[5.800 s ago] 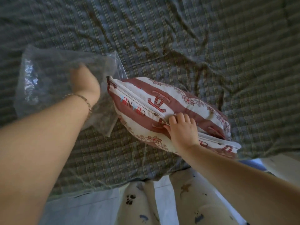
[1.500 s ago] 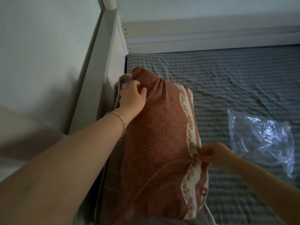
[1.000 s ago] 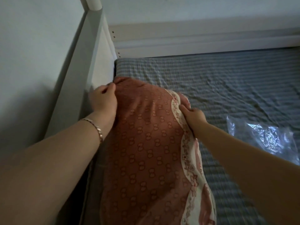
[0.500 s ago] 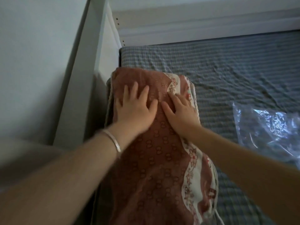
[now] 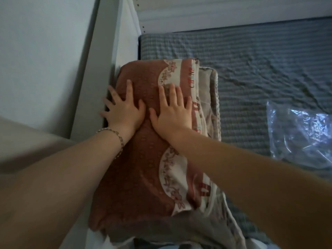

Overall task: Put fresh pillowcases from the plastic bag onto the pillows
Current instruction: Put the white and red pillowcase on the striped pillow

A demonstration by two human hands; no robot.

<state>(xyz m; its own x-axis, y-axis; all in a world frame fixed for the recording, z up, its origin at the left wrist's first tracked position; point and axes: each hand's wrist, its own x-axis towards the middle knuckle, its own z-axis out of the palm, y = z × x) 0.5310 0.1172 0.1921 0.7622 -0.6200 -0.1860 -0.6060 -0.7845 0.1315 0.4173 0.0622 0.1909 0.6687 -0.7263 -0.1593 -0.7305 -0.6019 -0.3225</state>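
Note:
A pillow in a reddish-brown patterned pillowcase [image 5: 143,177] with a cream floral border lies along the left side of the bed, against the headboard. Under it a second pillow [image 5: 210,97] with a grey-beige cover and lace edge sticks out on the right. My left hand [image 5: 124,112] presses flat on the top pillow near its left edge, fingers spread. My right hand [image 5: 173,110] presses flat beside it, fingers straight. The clear plastic bag [image 5: 301,133] lies crumpled on the sheet at the right.
The bed is covered by a blue-grey checked sheet [image 5: 251,60], wrinkled. A white headboard [image 5: 115,42] runs up the left and a white frame rail [image 5: 224,17] crosses the top. A pale wall [image 5: 45,51] fills the left side.
Both hands stayed flat on the top pillow and slid a little apart, the left toward the headboard edge. The lower pillow's lace edge now shows at the right.

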